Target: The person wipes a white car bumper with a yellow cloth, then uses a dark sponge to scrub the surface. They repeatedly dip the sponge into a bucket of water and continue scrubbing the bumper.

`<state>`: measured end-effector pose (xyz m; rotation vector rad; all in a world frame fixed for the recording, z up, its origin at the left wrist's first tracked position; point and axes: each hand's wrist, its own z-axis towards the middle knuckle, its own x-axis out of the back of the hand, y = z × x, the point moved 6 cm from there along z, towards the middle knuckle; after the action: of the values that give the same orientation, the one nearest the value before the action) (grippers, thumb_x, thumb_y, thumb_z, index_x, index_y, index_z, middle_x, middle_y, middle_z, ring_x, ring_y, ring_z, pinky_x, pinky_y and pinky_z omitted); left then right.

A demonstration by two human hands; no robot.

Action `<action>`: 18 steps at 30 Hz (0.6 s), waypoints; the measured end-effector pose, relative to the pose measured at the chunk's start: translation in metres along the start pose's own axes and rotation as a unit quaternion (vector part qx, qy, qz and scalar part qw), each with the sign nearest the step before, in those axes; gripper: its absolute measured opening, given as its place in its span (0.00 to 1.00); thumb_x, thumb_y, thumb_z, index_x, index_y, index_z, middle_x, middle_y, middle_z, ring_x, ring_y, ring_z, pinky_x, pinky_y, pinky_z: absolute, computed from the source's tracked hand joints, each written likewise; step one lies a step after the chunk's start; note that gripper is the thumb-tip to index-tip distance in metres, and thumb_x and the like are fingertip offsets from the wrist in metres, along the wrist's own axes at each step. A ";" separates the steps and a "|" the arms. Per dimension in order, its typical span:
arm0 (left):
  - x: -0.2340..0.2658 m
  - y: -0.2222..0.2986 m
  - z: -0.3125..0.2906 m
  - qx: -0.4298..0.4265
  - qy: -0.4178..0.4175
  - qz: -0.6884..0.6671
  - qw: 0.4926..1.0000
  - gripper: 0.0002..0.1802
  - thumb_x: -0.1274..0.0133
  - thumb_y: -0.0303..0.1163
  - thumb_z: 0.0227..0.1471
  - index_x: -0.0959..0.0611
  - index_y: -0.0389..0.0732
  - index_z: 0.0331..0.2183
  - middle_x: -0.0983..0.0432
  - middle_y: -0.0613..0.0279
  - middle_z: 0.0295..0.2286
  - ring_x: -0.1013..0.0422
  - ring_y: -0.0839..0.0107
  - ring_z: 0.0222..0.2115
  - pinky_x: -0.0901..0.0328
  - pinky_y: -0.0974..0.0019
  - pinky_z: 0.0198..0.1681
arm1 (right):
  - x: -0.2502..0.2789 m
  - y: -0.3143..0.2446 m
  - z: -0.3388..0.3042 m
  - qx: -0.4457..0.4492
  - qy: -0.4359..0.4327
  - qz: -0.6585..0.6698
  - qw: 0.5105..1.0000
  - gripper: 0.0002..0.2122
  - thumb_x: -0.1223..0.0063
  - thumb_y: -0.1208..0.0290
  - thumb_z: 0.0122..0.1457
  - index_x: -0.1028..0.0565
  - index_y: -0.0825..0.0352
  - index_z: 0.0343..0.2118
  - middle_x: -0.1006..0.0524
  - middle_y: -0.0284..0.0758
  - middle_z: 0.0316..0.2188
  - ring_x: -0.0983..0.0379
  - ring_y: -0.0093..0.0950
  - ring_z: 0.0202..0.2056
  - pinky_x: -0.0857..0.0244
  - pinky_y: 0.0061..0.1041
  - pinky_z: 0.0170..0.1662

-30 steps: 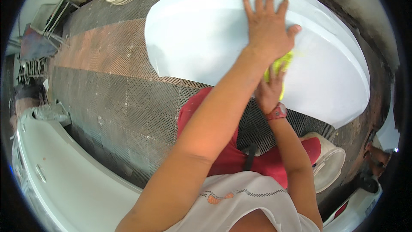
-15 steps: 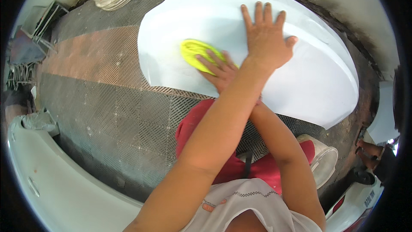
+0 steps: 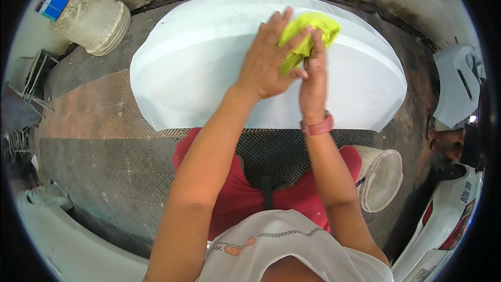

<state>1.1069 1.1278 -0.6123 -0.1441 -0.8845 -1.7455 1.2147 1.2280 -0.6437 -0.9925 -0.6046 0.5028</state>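
Observation:
A large white curved car panel [image 3: 198, 78], shaped like a hood, lies across in front of my knees. Against its right-centre part is a crumpled bright yellow cloth [image 3: 326, 26]. My right hand [image 3: 314, 70], with a red band at the wrist, is turned edge-on, its straight fingers gripping or pressing the cloth; its palm side is hidden. Just left of it, my left hand [image 3: 267, 55] has its fingers stretched apart, some of them over the cloth's left edge. Slight blur softens both sets of fingertips.
A dirty white bucket [image 3: 96, 18] with a blue-and-white can [image 3: 54, 1] on it stands far left. Another bucket [image 3: 383, 180] lies by my right knee. White car parts [image 3: 456, 86] and a white car [image 3: 446, 219] are right; a pale panel [image 3: 68, 240] is lower left.
My arms have uncrossed. My right hand has carried the yellow cloth rightward and up the panel, while my left hand has shifted left to meet it. The whole view has swung.

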 end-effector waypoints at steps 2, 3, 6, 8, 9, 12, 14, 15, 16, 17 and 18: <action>-0.033 0.006 -0.005 -0.002 -0.093 0.110 0.990 0.40 0.41 0.64 0.55 0.28 0.72 0.68 0.48 0.59 0.73 0.53 0.42 0.73 0.58 0.15 0.68 | 0.029 -0.004 0.022 -0.030 0.005 0.134 0.991 0.26 0.65 0.55 0.78 0.31 0.72 0.66 0.29 0.45 0.68 0.34 0.37 0.68 0.43 0.39 0.70; -0.046 0.007 -0.004 -0.006 -0.084 0.187 0.979 0.37 0.40 0.57 0.56 0.26 0.72 0.66 0.45 0.61 0.72 0.52 0.42 0.72 0.58 0.15 0.68 | 0.046 -0.007 0.040 -0.005 0.035 0.006 0.999 0.26 0.66 0.55 0.78 0.29 0.71 0.64 0.24 0.46 0.62 0.31 0.41 0.66 0.40 0.39 0.68; -0.067 0.007 -0.006 -0.004 -0.037 0.286 0.958 0.32 0.40 0.41 0.56 0.22 0.70 0.63 0.41 0.64 0.69 0.48 0.43 0.70 0.56 0.17 0.69 | 0.073 0.003 0.098 0.059 0.033 -0.268 0.961 0.26 0.67 0.52 0.77 0.27 0.66 0.63 0.21 0.48 0.58 0.27 0.47 0.61 0.35 0.42 0.64; -0.063 -0.001 -0.016 0.040 -0.006 0.296 0.954 0.32 0.41 0.35 0.56 0.20 0.69 0.62 0.39 0.63 0.68 0.47 0.44 0.70 0.55 0.19 0.69 | 0.078 0.026 0.116 0.029 -0.036 -0.400 0.915 0.27 0.69 0.49 0.77 0.26 0.62 0.64 0.22 0.47 0.59 0.27 0.49 0.61 0.35 0.43 0.64; -0.055 -0.009 -0.023 0.077 0.009 0.295 0.952 0.32 0.42 0.33 0.56 0.19 0.68 0.61 0.38 0.63 0.68 0.47 0.44 0.70 0.55 0.19 0.70 | 0.080 0.038 0.123 0.012 -0.070 -0.463 0.883 0.27 0.69 0.47 0.77 0.26 0.59 0.64 0.22 0.46 0.59 0.27 0.49 0.61 0.35 0.43 0.65; 0.001 -0.043 -0.060 0.200 0.105 0.329 0.917 0.30 0.46 0.32 0.60 0.21 0.59 0.64 0.38 0.56 0.67 0.47 0.44 0.70 0.58 0.24 0.72 | 0.081 0.056 0.126 0.011 -0.089 -0.509 0.856 0.28 0.71 0.44 0.76 0.24 0.55 0.64 0.22 0.42 0.61 0.28 0.47 0.62 0.35 0.45 0.65; 0.058 -0.075 -0.094 0.281 0.210 0.338 0.873 0.30 0.47 0.34 0.63 0.24 0.53 0.66 0.40 0.51 0.68 0.49 0.43 0.71 0.61 0.27 0.73 | 0.082 0.057 0.123 0.017 -0.083 -0.504 0.860 0.29 0.70 0.43 0.76 0.22 0.55 0.62 0.22 0.39 0.62 0.28 0.45 0.63 0.34 0.44 0.65; 0.087 -0.096 -0.111 0.318 0.253 0.343 0.847 0.31 0.47 0.33 0.63 0.25 0.51 0.67 0.41 0.49 0.69 0.49 0.43 0.71 0.60 0.29 0.73 | 0.082 0.056 0.122 0.021 -0.083 -0.506 0.858 0.29 0.70 0.43 0.76 0.22 0.55 0.62 0.22 0.39 0.61 0.28 0.45 0.63 0.34 0.44 0.65; 0.116 -0.112 -0.128 0.329 0.294 0.361 0.822 0.30 0.48 0.33 0.64 0.25 0.48 0.67 0.42 0.47 0.69 0.49 0.44 0.71 0.58 0.33 0.74 | 0.081 0.053 0.121 0.037 -0.072 -0.508 0.858 0.29 0.70 0.43 0.76 0.22 0.55 0.62 0.22 0.39 0.61 0.28 0.45 0.63 0.34 0.44 0.64; 0.142 -0.132 -0.148 0.365 0.320 0.367 0.794 0.30 0.48 0.35 0.65 0.25 0.46 0.67 0.42 0.46 0.69 0.50 0.44 0.71 0.56 0.38 0.74 | 0.081 0.052 0.121 0.026 -0.078 -0.512 0.855 0.29 0.70 0.43 0.76 0.22 0.55 0.61 0.22 0.39 0.61 0.28 0.45 0.63 0.34 0.44 0.64; 0.164 -0.152 -0.170 0.422 0.341 0.351 0.763 0.29 0.50 0.38 0.67 0.27 0.45 0.67 0.45 0.46 0.70 0.51 0.43 0.71 0.54 0.41 0.74 | 0.081 0.050 0.121 0.027 -0.073 -0.515 0.854 0.28 0.70 0.43 0.76 0.21 0.55 0.61 0.22 0.39 0.61 0.28 0.46 0.63 0.34 0.44 0.64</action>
<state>0.9696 0.9103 -0.7242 0.6527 -0.8181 -0.4911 1.1869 1.3771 -0.6188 -0.4546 -1.1413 -0.3718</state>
